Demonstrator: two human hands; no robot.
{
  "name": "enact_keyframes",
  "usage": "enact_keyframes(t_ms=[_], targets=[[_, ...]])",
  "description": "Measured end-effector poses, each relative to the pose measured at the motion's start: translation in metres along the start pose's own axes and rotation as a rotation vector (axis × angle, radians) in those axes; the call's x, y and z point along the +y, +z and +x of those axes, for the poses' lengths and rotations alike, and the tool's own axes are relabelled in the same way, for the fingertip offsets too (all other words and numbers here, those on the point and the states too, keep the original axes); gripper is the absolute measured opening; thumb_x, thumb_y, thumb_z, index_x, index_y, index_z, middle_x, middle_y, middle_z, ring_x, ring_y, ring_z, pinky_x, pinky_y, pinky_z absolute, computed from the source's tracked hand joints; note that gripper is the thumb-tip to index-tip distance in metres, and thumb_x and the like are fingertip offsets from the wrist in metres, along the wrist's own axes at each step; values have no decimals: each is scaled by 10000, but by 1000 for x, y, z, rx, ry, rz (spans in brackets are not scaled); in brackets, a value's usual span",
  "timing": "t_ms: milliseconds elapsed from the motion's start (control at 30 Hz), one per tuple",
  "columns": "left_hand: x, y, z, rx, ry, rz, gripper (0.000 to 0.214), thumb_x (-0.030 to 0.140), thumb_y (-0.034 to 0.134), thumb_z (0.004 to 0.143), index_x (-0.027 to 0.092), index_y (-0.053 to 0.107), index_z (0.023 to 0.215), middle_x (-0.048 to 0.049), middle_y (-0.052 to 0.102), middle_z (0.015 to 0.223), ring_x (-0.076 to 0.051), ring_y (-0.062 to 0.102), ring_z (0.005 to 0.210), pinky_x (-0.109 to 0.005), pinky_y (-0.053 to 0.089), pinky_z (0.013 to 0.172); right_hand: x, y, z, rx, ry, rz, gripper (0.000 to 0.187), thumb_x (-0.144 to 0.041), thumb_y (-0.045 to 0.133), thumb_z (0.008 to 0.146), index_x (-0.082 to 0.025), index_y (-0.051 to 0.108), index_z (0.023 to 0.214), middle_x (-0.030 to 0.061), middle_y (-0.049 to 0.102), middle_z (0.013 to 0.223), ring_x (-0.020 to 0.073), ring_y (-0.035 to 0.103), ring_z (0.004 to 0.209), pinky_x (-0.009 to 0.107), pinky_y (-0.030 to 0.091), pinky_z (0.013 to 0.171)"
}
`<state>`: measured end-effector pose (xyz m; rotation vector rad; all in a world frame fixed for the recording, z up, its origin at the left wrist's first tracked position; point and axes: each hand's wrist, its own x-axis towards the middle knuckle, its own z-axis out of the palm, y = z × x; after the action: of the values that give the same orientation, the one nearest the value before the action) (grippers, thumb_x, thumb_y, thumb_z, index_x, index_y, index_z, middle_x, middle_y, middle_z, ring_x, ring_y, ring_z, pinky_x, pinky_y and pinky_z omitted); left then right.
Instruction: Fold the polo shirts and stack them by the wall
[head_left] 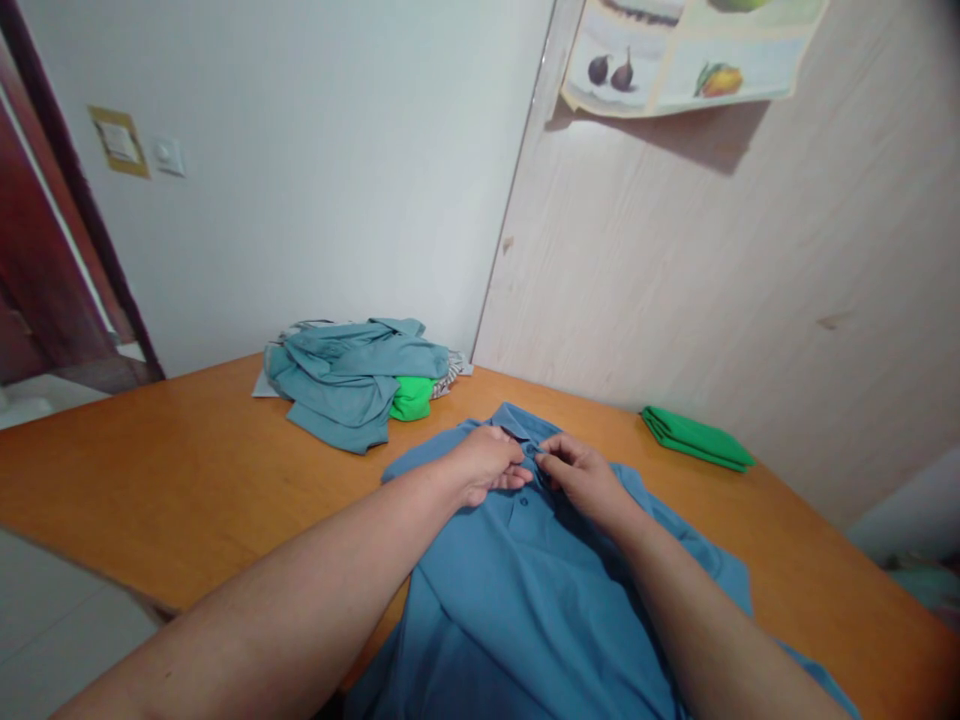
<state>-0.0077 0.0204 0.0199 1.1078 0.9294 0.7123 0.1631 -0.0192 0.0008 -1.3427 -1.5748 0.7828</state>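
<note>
A blue polo shirt [540,600] lies front up on the orange wooden table [172,480], its collar pointing away from me. Both my hands meet at the button placket just below the collar. My left hand [487,462] is closed, its fingers pinching the left edge of the placket. My right hand [581,475] is closed too, pinching the right edge near the top button. One button shows lower down on the placket, between my wrists.
A heap of grey-blue clothes [352,375] with a bright green garment [412,398] tucked in it lies at the table's far side. A folded green garment [697,438] sits at the right by the wall. A fruit poster [675,50] hangs above.
</note>
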Motion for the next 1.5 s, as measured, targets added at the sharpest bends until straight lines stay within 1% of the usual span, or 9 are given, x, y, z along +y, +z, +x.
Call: enact_keyframes(t_ms=[67, 167, 267, 433, 767, 900, 1067, 1333, 1500], targets=[[1, 0, -1, -11, -29, -46, 132, 49, 603, 792, 151, 563, 866, 17, 613, 658, -85, 619, 546, -182, 499, 533, 0, 0, 0, -4, -6, 1, 308, -498, 672, 794, -206, 603, 862, -33, 551, 663, 115, 457, 555, 263, 381, 546], [3, -2, -1, 12, -48, -31, 80, 123, 611, 838, 152, 583, 907, 15, 610, 632, -81, 603, 523, -173, 485, 507, -1, 1, -1, -11, -15, 6, 304, -491, 674, 793, -203, 610, 870, -30, 549, 676, 117, 454, 572, 263, 379, 559], [2, -3, 1, 37, -47, 6, 84, 208, 642, 848, 156, 588, 884, 37, 559, 558, -74, 546, 460, -163, 429, 457, -4, 2, -2, -17, -3, 25, 320, -510, 678, 781, -211, 604, 872, -41, 527, 653, 116, 441, 561, 261, 365, 553], [0, -4, 5, 105, 6, 70, 181, 293, 679, 803, 169, 560, 745, 62, 453, 454, -62, 392, 365, -173, 248, 375, -13, 4, -5, -43, 15, 64, 335, -518, 696, 760, -212, 602, 857, -54, 513, 646, 111, 434, 567, 255, 347, 555], [-1, -6, 6, 91, 6, -48, 165, 238, 667, 679, 189, 510, 665, 83, 402, 445, -53, 331, 357, -191, 187, 375, -19, 5, -7, -37, 74, 108, 325, -496, 713, 761, -212, 601, 871, -56, 537, 665, 106, 448, 569, 255, 341, 552], [-1, -5, 5, 85, -22, -84, 185, 256, 668, 647, 196, 493, 648, 96, 367, 433, -47, 284, 347, -197, 155, 379, -21, 6, -8, -56, 25, 83, 305, -483, 703, 777, -209, 608, 872, -52, 543, 670, 110, 459, 587, 259, 351, 571], [-2, -4, 6, 51, 10, -94, 184, 278, 657, 651, 199, 490, 654, 91, 398, 455, -48, 280, 352, -212, 149, 383, -25, 7, -9, -70, -1, 70, 281, -471, 690, 781, -210, 615, 853, -48, 545, 673, 113, 459, 597, 264, 354, 582], [-6, -4, 6, -56, 95, -96, 109, 167, 635, 618, 168, 559, 696, 61, 489, 535, -55, 403, 441, -199, 271, 435, -26, 3, -9, -3, 120, 108, 268, -453, 684, 778, -201, 612, 836, -50, 546, 644, 102, 428, 554, 253, 319, 548], [-7, -8, 7, -173, 161, -175, 162, 203, 710, 639, 156, 587, 733, 37, 541, 611, -65, 449, 497, -210, 303, 468, -27, 0, -9, -6, 181, 225, 294, -458, 722, 749, -200, 609, 834, -50, 555, 606, 93, 411, 515, 244, 289, 519]])
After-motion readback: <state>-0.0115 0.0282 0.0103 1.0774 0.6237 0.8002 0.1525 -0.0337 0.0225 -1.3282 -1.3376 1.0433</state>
